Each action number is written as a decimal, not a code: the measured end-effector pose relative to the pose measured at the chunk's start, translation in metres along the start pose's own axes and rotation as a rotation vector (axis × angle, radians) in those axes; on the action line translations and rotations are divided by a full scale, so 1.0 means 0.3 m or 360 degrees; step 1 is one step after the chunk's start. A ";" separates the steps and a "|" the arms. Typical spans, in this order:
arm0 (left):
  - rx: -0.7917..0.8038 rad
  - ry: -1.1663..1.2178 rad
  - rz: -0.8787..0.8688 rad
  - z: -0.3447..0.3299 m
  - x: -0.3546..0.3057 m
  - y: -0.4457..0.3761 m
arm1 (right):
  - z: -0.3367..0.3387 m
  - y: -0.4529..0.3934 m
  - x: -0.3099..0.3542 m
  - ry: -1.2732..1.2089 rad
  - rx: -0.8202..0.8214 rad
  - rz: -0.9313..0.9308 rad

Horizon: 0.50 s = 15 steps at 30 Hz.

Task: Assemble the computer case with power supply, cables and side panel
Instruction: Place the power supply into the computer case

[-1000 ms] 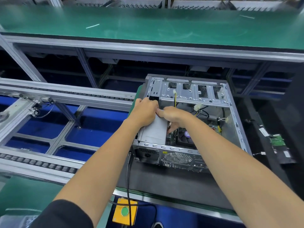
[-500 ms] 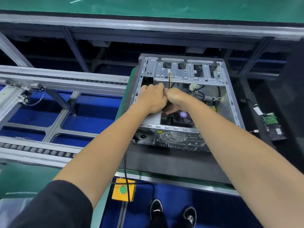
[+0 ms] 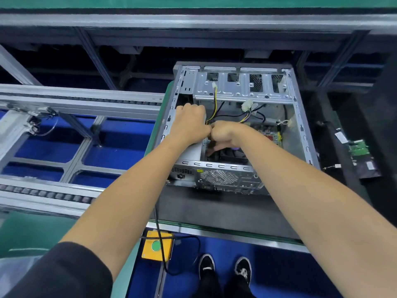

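Note:
An open metal computer case (image 3: pixel 300 117) lies on its side on a dark mat, its rear fan grille facing me. A grey power supply (image 3: pixel 192 153) sits in the case's near-left corner. My left hand (image 3: pixel 190 123) rests on top of it, fingers curled over its far edge where the cable bundle comes out. My right hand (image 3: pixel 224 134) touches the left hand and reaches down inside the case, fingers curled near the black CPU fan; what they hold is hidden. Yellow and black cables (image 3: pixel 216 104) with white connectors (image 3: pixel 247 105) trail across the interior.
A roller conveyor frame (image 3: pixel 64 100) runs to the left over blue bins. A yellow box with a green button (image 3: pixel 156 246) and a black cord hang below the bench edge. A green circuit board (image 3: pixel 357 148) lies at the right. My shoes (image 3: pixel 225 269) show below.
The view tilted down, showing my shoes. Both hands stay together over the power supply; my left hand has shifted toward its far edge and my right fingers reach deeper inside.

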State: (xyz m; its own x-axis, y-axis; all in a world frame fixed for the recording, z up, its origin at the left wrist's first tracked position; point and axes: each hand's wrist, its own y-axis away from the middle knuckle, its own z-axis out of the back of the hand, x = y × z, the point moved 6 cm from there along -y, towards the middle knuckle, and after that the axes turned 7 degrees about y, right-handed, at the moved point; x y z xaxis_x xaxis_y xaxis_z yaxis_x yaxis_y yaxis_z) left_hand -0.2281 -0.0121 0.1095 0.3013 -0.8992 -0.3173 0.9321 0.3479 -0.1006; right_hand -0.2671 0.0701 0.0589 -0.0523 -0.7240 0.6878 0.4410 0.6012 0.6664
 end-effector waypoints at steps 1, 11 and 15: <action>0.0001 0.0018 -0.0004 -0.002 0.001 -0.002 | -0.001 -0.007 -0.008 -0.0070 0.0018 -0.0016; 0.0003 0.0202 -0.0004 -0.009 0.018 -0.024 | -0.011 -0.035 -0.002 -0.0623 0.0419 -0.0072; -0.0014 0.0323 0.0034 -0.019 0.032 -0.036 | -0.033 -0.046 -0.022 -0.0641 0.0495 -0.0121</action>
State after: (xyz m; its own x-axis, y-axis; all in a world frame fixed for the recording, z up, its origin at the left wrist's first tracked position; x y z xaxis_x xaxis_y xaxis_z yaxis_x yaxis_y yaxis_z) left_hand -0.2364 -0.0228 0.1022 0.2734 -0.8202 -0.5026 0.9241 0.3691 -0.0996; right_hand -0.2639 0.0633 0.0423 -0.4418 -0.6189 0.6495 0.1381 0.6684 0.7308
